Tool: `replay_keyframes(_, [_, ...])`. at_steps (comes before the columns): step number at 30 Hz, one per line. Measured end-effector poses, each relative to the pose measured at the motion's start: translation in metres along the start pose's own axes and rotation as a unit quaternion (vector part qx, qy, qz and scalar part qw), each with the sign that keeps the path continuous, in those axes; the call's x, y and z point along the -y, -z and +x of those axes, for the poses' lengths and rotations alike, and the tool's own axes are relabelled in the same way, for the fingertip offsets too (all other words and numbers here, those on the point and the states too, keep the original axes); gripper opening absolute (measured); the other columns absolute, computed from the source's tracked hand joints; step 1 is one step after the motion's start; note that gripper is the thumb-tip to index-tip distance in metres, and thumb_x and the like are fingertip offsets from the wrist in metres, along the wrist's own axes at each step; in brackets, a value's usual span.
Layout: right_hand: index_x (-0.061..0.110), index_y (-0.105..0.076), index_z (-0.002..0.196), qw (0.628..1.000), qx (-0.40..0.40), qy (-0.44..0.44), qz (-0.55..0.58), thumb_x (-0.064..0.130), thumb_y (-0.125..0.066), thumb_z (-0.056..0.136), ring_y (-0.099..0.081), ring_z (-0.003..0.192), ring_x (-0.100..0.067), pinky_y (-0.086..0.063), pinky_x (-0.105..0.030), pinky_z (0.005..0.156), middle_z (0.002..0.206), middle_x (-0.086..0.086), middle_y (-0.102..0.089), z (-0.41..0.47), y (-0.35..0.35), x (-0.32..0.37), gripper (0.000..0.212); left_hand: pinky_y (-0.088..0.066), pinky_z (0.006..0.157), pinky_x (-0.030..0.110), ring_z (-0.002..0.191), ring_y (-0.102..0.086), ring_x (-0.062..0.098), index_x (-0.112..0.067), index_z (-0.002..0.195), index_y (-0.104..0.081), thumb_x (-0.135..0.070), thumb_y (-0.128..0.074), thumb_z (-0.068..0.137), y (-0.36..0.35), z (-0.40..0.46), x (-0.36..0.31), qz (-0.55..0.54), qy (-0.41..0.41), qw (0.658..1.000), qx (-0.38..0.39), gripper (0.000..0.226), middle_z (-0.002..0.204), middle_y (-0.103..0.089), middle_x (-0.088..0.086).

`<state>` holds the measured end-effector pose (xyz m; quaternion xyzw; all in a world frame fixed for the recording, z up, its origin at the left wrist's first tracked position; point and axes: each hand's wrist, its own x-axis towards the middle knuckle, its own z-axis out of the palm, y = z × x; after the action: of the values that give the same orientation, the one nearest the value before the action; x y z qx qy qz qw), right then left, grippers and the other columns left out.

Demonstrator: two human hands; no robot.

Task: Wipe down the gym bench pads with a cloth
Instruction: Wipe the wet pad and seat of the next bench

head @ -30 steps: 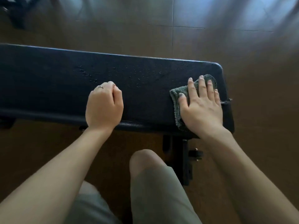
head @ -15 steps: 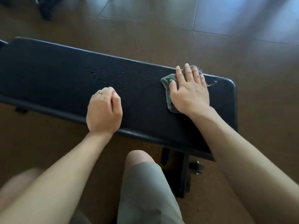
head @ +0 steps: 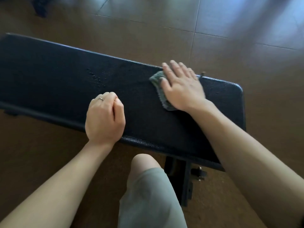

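A long black bench pad (head: pixel 49 83) runs across the view from the left edge to a rounded right end. My right hand (head: pixel 182 86) lies flat with straight fingers on a grey-green cloth (head: pixel 158 86), pressing it onto the pad near the far edge; most of the cloth is hidden under the palm. My left hand (head: pixel 104 119) rests on the pad's near edge as a loose fist and holds nothing; it wears a ring. Small water droplets (head: pixel 96 78) sit on the pad to the left of the cloth.
The bench's black metal frame and leg (head: pixel 185 180) stand under the pad's right part, beside my knee (head: pixel 144 170) in grey shorts. Brown tiled floor (head: pixel 230 30) surrounds the bench. A dark object (head: pixel 39 5) stands at the top left.
My right hand has slid the cloth from the pad's right end leftward and toward the far edge. The left hand has stayed in place. The view has tilted.
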<state>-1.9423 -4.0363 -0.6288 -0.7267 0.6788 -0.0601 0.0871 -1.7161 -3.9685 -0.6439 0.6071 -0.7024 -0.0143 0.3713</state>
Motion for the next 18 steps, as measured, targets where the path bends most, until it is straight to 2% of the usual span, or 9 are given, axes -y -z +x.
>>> replay_keyframes(3, [0.028,-0.013,0.163,0.991,0.016,-0.134,0.000,0.051,-0.018,0.105,-0.009,0.156,-0.023,-0.002,-0.041,0.127,0.169,-0.004,-0.016,-0.014,0.010,-0.040,0.063,-0.018,0.066,0.029,0.063,-0.031,0.016,-0.017,0.072,-0.032,-0.014,-0.035,0.097,-0.002,-0.001,-0.002,-0.006,-0.011,1.000,-0.009,0.025,0.067,-0.038,-0.002])
replay_keyframes(5, [0.020,-0.013,0.163,0.985,0.005,-0.171,-0.013,0.050,-0.018,0.104,-0.015,0.153,-0.030,-0.004,-0.046,0.126,0.166,-0.012,-0.022,-0.004,0.005,-0.019,0.066,-0.020,0.065,0.029,0.063,-0.032,0.015,-0.018,0.073,-0.032,-0.014,-0.035,0.097,-0.001,-0.001,-0.003,-0.009,-0.009,1.000,-0.006,0.024,0.067,-0.039,-0.002])
replay_keyframes(6, [0.016,-0.016,0.162,0.987,-0.004,-0.162,-0.023,0.049,-0.019,0.104,-0.020,0.151,-0.033,-0.008,-0.047,0.125,0.164,-0.015,-0.026,0.006,0.001,0.002,0.066,-0.020,0.064,0.030,0.064,-0.031,0.015,-0.018,0.073,-0.032,-0.014,-0.035,0.097,-0.001,-0.001,-0.003,-0.010,-0.005,1.000,-0.005,0.024,0.067,-0.040,-0.002])
replay_keyframes(8, [0.015,-0.019,0.161,0.996,-0.006,-0.082,-0.025,0.048,-0.020,0.104,-0.024,0.148,-0.034,-0.012,-0.048,0.123,0.162,-0.017,-0.028,0.029,-0.010,0.055,0.066,-0.020,0.064,0.031,0.065,-0.029,0.013,-0.018,0.073,-0.032,-0.013,-0.036,0.096,0.000,-0.001,-0.001,-0.011,-0.007,1.000,-0.010,0.024,0.067,-0.039,-0.002])
replay_keyframes(11, [0.018,-0.012,0.163,0.998,0.032,0.058,-0.006,0.050,-0.018,0.104,-0.006,0.156,-0.032,-0.002,-0.046,0.126,0.169,-0.015,-0.010,0.059,-0.020,0.128,0.067,-0.022,0.064,0.031,0.064,-0.030,0.014,-0.018,0.072,-0.032,-0.012,-0.036,0.097,0.000,0.000,0.002,-0.017,-0.005,0.999,-0.027,0.026,0.067,-0.037,-0.002])
replay_keyframes(13, [0.021,-0.009,0.164,0.993,0.047,0.104,-0.006,0.050,-0.016,0.105,0.000,0.157,-0.027,0.001,-0.043,0.127,0.171,-0.010,-0.003,0.064,-0.019,0.138,0.065,-0.023,0.065,0.029,0.062,-0.033,0.015,-0.018,0.072,-0.033,-0.013,-0.035,0.098,0.001,0.002,0.003,-0.030,0.007,0.999,-0.024,0.026,0.067,-0.038,-0.003])
replay_keyframes(15, [0.026,-0.010,0.163,0.994,0.041,0.104,-0.002,0.052,-0.017,0.106,0.001,0.158,-0.021,0.002,-0.040,0.127,0.172,-0.004,-0.001,0.049,-0.017,0.114,0.063,-0.024,0.066,0.029,0.064,-0.035,0.014,-0.017,0.073,-0.037,-0.014,-0.035,0.098,0.007,0.004,0.006,-0.038,-0.004,0.999,-0.006,0.025,0.068,-0.040,-0.003])
replay_keyframes(18, [0.031,-0.011,0.163,1.000,0.001,0.017,-0.006,0.055,-0.018,0.105,0.001,0.157,-0.016,0.003,-0.036,0.127,0.171,0.001,-0.002,0.003,-0.009,0.045,0.063,-0.027,0.067,0.033,0.064,-0.039,0.018,-0.016,0.074,-0.042,-0.014,-0.037,0.099,0.029,0.010,0.035,0.023,-0.065,0.998,0.010,0.025,0.069,-0.044,0.000])
